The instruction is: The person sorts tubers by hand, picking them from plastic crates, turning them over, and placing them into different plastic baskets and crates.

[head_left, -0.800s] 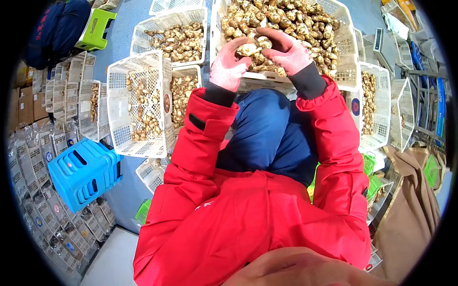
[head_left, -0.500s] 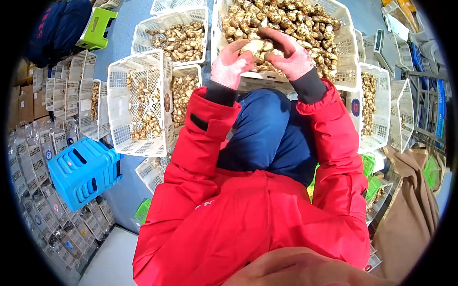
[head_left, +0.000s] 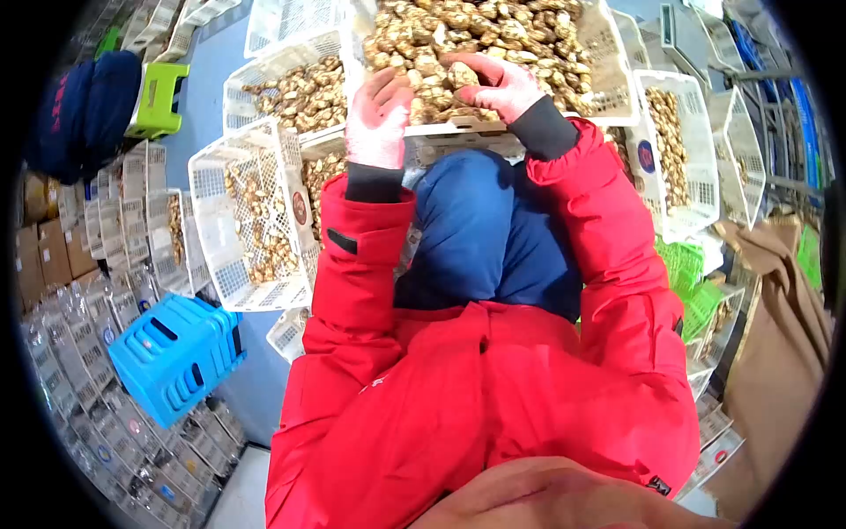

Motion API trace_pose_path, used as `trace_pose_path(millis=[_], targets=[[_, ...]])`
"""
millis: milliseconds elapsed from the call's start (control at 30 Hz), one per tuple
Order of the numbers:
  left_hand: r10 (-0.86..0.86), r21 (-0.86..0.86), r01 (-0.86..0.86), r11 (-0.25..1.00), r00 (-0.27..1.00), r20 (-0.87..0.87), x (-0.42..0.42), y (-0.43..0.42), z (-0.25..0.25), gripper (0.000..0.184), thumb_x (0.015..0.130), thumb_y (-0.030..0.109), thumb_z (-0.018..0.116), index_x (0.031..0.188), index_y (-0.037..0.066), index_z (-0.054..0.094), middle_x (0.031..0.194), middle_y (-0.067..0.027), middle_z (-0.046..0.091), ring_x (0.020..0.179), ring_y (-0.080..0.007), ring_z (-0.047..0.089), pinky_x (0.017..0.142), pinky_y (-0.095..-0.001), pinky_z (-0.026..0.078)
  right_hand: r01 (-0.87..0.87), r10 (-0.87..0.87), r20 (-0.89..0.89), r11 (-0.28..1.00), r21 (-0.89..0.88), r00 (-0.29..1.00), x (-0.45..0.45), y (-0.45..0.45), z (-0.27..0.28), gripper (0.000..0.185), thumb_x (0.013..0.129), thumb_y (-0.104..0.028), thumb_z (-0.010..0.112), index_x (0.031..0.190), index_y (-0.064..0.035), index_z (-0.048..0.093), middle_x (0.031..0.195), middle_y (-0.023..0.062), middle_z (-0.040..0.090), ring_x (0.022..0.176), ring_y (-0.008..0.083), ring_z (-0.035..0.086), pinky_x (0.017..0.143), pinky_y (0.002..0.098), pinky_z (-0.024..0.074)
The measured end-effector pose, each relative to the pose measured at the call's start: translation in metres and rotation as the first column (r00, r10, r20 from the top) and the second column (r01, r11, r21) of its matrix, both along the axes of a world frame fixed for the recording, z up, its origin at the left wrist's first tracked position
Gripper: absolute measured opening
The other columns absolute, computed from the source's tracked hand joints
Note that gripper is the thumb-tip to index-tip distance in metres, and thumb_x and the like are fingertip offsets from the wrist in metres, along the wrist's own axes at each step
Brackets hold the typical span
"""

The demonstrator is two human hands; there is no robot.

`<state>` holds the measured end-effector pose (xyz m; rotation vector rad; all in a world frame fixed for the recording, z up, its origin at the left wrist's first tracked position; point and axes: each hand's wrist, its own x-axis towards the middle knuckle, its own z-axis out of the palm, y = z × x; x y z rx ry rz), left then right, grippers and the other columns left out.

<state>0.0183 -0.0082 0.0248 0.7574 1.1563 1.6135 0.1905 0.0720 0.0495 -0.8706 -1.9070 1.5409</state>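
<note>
A large white plastic crate (head_left: 608, 66) in front of my knees is heaped with brown-and-cream mushrooms (head_left: 520, 40). My right hand (head_left: 511, 90), in a pink-and-white glove, pinches one stubby mushroom (head_left: 461, 76) between thumb and fingers above the heap. My left hand (head_left: 379, 122), gloved alike, is at the crate's near left corner. Its fingers are stretched forward at the edge of the pile, with nothing seen in them.
At left, a tilted white crate (head_left: 198, 216) and another crate (head_left: 231, 97) hold mushrooms. A similar crate (head_left: 701, 189) stands at right. A blue plastic stool (head_left: 167, 353), a green stool (head_left: 160, 101) and brown cloth (head_left: 775, 353) lie farther out.
My hands were together around pale mushrooms. My left hand has drawn away to the left and opened; my right hand keeps one mushroom. The view has shifted slightly.
</note>
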Motion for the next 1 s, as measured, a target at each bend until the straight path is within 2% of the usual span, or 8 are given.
trace_pose_path(millis=[100,267,433,500,567,700,867,1000], targets=[[-0.151,-0.016,0.150,0.989,0.989,-0.009,0.002,-0.002,0.000,0.053,0.080,0.020,0.058,0.119,-0.007,0.034,0.105,-0.0151,0.054,0.086,-0.0163,0.055,0.075,-0.0254,0.046,-0.132,-0.015,-0.352,0.911,-0.390,0.936,0.022,0.000,-0.004,0.043,0.077,-0.020,0.058,0.115,-0.0004,0.049,0.110,0.0066,0.054,0.101,0.0125,0.050,0.085,0.0243,0.0386],[-0.329,-0.106,0.332,0.937,0.943,0.038,0.023,-0.007,0.004,0.044,0.085,0.024,0.050,0.117,-0.004,0.039,0.104,-0.0135,0.055,0.086,-0.0161,0.056,0.073,-0.0257,0.045,-0.358,-0.020,-0.639,0.815,-0.456,0.769,0.030,-0.001,-0.014,0.059,0.084,-0.023,0.050,0.130,0.0001,0.023,0.120,0.0153,0.045,0.107,0.0254,0.047,0.093,0.0358,0.0363],[-0.468,-0.276,0.555,0.785,0.822,0.323,0.033,-0.003,0.021,0.029,0.087,0.023,0.041,0.105,0.002,0.046,0.098,-0.0166,0.057,0.075,-0.0175,0.058,0.057,-0.0245,0.047,-0.369,0.006,-0.674,0.841,-0.396,0.738,0.017,-0.009,-0.006,0.062,0.084,-0.027,0.050,0.133,-0.0041,0.020,0.130,0.0150,0.035,0.113,0.0223,0.042,0.095,0.0330,0.0331],[-0.584,-0.026,0.705,0.709,0.608,0.537,0.034,0.004,0.020,0.042,0.088,0.038,0.041,0.112,0.004,0.046,0.096,-0.0125,0.058,0.077,-0.0172,0.059,0.055,-0.0229,0.046,-0.365,-0.010,-0.627,0.806,-0.466,0.779,0.010,-0.014,-0.006,0.062,0.084,-0.028,0.050,0.133,-0.0060,0.019,0.131,0.0134,0.034,0.113,0.0216,0.042,0.090,0.0333,0.0374],[-0.354,-0.227,0.430,0.874,0.883,0.308,0.044,-0.002,0.013,0.037,0.088,0.033,0.043,0.112,0.004,0.046,0.095,-0.0101,0.058,0.077,-0.0182,0.059,0.055,-0.0230,0.047,-0.363,0.014,-0.559,0.774,-0.519,0.829,0.008,-0.013,-0.006,0.063,0.083,-0.027,0.053,0.133,-0.0090,0.019,0.133,0.0114,0.031,0.112,0.0216,0.042,0.086,0.0345,0.0423],[-0.179,-0.209,0.282,0.937,0.896,0.407,0.046,-0.003,0.006,0.027,0.087,0.019,0.045,0.111,0.006,0.047,0.097,-0.0058,0.057,0.079,-0.0181,0.059,0.060,-0.0267,0.048,-0.162,-0.005,-0.535,0.950,-0.267,0.845,0.002,-0.001,-0.021,0.065,0.079,-0.022,0.056,0.133,-0.0102,0.021,0.126,0.0105,0.039,0.101,0.0179,0.048,0.081,0.0347,0.0450],[-0.249,-0.069,0.328,0.942,0.824,0.508,0.040,-0.003,-0.025,0.025,0.087,0.016,0.043,0.110,0.008,0.049,0.098,-0.0044,0.057,0.083,-0.0179,0.058,0.066,-0.0290,0.047,-0.197,-0.159,-0.569,0.836,-0.512,0.807,-0.001,-0.016,-0.002,0.061,0.077,-0.007,0.055,0.130,-0.0052,0.024,0.122,0.0153,0.043,0.082,0.0203,0.058,0.067,0.0305,0.0512],[-0.163,-0.223,0.303,0.927,0.858,0.487,0.046,-0.005,-0.002,0.032,0.086,0.025,0.049,0.111,0.007,0.042,0.099,-0.0010,0.051,0.081,-0.0175,0.058,0.059,-0.0270,0.047,-0.207,-0.150,-0.615,0.858,-0.470,0.774,-0.003,-0.009,-0.023,0.064,0.080,-0.018,0.057,0.131,-0.0066,0.020,0.125,0.0158,0.039,0.108,0.0242,0.045,0.071,0.0438,0.0508]])
